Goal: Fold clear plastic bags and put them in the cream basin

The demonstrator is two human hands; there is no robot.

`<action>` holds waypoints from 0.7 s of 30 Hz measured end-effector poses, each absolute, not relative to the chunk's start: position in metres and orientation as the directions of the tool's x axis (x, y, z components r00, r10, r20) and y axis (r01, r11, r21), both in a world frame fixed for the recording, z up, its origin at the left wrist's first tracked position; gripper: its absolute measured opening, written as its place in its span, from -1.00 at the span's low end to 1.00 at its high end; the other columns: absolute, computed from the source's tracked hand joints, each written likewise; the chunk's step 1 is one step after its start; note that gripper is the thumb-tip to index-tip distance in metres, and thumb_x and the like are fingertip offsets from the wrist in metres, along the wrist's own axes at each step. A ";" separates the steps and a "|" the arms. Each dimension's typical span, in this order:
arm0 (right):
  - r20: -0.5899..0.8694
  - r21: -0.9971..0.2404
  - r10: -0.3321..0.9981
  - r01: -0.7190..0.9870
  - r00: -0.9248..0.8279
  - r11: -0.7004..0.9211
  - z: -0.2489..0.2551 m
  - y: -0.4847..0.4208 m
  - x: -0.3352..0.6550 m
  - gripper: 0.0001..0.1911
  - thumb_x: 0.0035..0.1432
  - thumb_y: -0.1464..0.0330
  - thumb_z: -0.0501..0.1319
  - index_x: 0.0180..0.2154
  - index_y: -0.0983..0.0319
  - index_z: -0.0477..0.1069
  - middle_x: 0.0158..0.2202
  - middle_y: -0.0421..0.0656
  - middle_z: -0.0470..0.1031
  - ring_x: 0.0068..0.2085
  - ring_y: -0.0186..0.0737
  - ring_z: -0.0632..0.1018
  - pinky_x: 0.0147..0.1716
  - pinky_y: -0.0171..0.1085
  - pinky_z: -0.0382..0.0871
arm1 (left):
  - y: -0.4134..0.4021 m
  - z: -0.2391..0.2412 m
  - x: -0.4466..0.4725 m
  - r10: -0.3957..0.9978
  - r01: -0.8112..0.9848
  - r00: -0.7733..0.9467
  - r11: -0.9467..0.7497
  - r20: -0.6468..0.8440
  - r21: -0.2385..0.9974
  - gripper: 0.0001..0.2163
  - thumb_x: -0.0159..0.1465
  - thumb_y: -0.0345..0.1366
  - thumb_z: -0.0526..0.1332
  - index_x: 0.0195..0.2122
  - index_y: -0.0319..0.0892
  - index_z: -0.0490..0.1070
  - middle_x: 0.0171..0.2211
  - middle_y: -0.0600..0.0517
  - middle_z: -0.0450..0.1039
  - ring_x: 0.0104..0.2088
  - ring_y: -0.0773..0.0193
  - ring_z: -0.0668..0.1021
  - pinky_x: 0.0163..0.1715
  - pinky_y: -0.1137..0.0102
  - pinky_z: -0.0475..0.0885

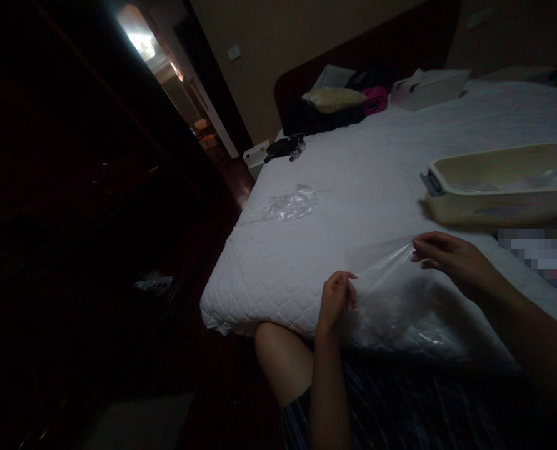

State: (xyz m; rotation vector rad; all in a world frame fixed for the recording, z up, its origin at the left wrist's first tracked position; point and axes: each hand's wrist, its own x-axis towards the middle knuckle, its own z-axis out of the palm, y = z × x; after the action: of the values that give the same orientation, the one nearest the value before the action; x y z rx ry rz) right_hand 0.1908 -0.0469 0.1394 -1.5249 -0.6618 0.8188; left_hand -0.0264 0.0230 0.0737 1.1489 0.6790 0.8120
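A clear plastic bag (395, 306) is stretched between my two hands at the near edge of the bed. My left hand (337, 299) pinches its left edge, fingers curled in. Higher up and to the right, my right hand (440, 253) grips the top edge between thumb and fingers, pulling the film into creases. The bag's lower part hangs over the bed edge in front of my lap. Another crumpled clear plastic bag (293, 204) lies flat on the bed, left of and beyond my hands.
A cream plastic bin (498, 206) with a grey handle stands on the white quilted bed (353, 187) at right. Farther back are a white box (431, 89), a pillow (334, 99) and dark clothes. A dark cabinet (81, 187) is at left.
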 end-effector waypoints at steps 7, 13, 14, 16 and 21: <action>0.136 -0.974 0.748 0.224 0.650 -0.018 0.170 -0.055 0.193 -0.46 -0.30 -0.09 0.37 -0.42 0.20 0.43 -0.47 -0.18 0.45 -0.56 -0.35 0.44 -0.67 -0.36 0.28 | 0.014 0.093 -0.034 0.780 -0.096 0.614 0.227 -0.122 0.969 -0.53 -0.10 0.05 0.41 -0.35 -0.25 0.46 -0.56 0.08 0.43 -0.60 0.40 0.45 -0.63 0.49 0.37; 0.245 -0.914 0.695 0.399 0.676 -0.067 0.197 -0.069 0.191 -0.48 -0.20 -0.12 0.31 -0.39 0.17 0.45 -0.54 -0.16 0.45 -0.63 -0.34 0.38 -0.73 -0.33 0.20 | 0.003 0.108 -0.035 0.773 -0.153 0.619 0.294 -0.140 0.943 -0.57 -0.06 0.02 0.40 -0.35 -0.25 0.45 -0.50 -0.01 0.50 -0.58 0.33 0.51 -0.63 0.47 0.39; 0.255 -0.910 0.694 0.409 0.673 -0.063 0.199 -0.070 0.191 -0.49 -0.18 -0.12 0.30 -0.38 0.16 0.46 -0.54 -0.16 0.44 -0.63 -0.33 0.38 -0.73 -0.33 0.20 | 0.002 0.110 -0.035 0.772 -0.166 0.621 0.297 -0.134 0.940 -0.57 -0.06 0.01 0.40 -0.36 -0.26 0.45 -0.52 -0.01 0.50 -0.59 0.33 0.51 -0.62 0.46 0.39; 0.259 -0.908 0.707 0.415 0.658 -0.053 0.202 -0.069 0.192 -0.51 -0.16 -0.10 0.30 -0.35 0.16 0.46 -0.52 -0.14 0.45 -0.62 -0.34 0.38 -0.73 -0.34 0.18 | 0.001 0.112 -0.037 0.778 -0.193 0.616 0.303 -0.125 0.933 -0.57 -0.07 0.00 0.41 -0.37 -0.26 0.45 -0.55 0.00 0.50 -0.63 0.35 0.49 -0.61 0.45 0.40; 0.159 -0.913 0.779 0.391 0.606 -0.118 0.190 -0.052 0.201 -0.47 -0.19 -0.10 0.30 -0.34 0.20 0.45 -0.54 -0.15 0.43 -0.62 -0.35 0.37 -0.73 -0.35 0.14 | 0.010 0.104 -0.037 0.828 -0.212 0.539 0.309 -0.153 0.927 -0.54 -0.10 0.04 0.42 -0.38 -0.26 0.42 -0.60 0.04 0.48 -0.70 0.38 0.44 -0.67 0.47 0.36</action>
State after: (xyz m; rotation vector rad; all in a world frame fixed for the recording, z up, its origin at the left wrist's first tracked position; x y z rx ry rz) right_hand 0.2012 -0.0524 0.1903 -1.7318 -0.9653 0.4395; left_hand -0.0366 0.0096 0.1044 1.0340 0.7176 0.7713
